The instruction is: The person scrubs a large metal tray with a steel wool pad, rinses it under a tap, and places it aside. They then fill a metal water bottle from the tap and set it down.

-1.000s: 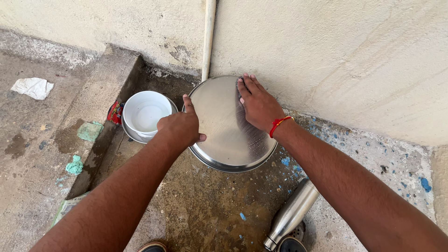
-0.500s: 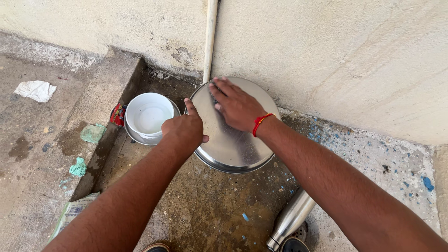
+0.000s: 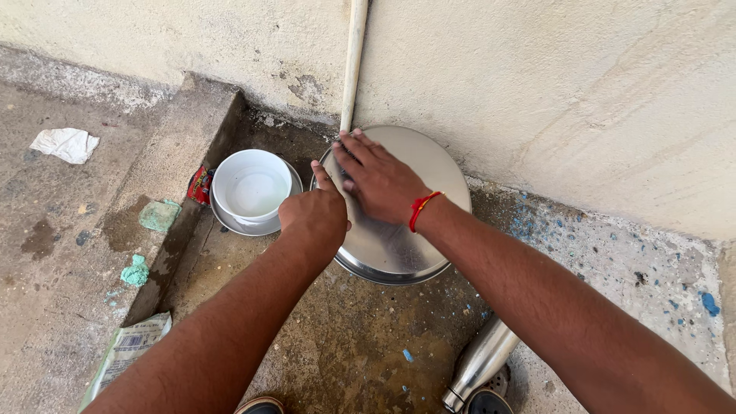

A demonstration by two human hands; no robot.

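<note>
A round steel plate (image 3: 429,165) stands tilted against the wall in a low concrete wash area. My left hand (image 3: 314,218) grips its left rim, thumb up on the edge. My right hand (image 3: 376,180), a red thread on the wrist, lies flat on the plate's face near its upper left, fingers spread.
A white bowl (image 3: 251,188) sits in a steel dish just left of the plate, with a small red item (image 3: 200,185) beside it. A white pipe (image 3: 353,61) runs up the wall. A steel bottle (image 3: 481,364) lies at the bottom right. Green scraps (image 3: 157,215) and a paper packet (image 3: 126,349) rest on the raised ledge.
My right hand has slid across the plate's face from the right side to the upper left. My left hand keeps its grip on the rim.
</note>
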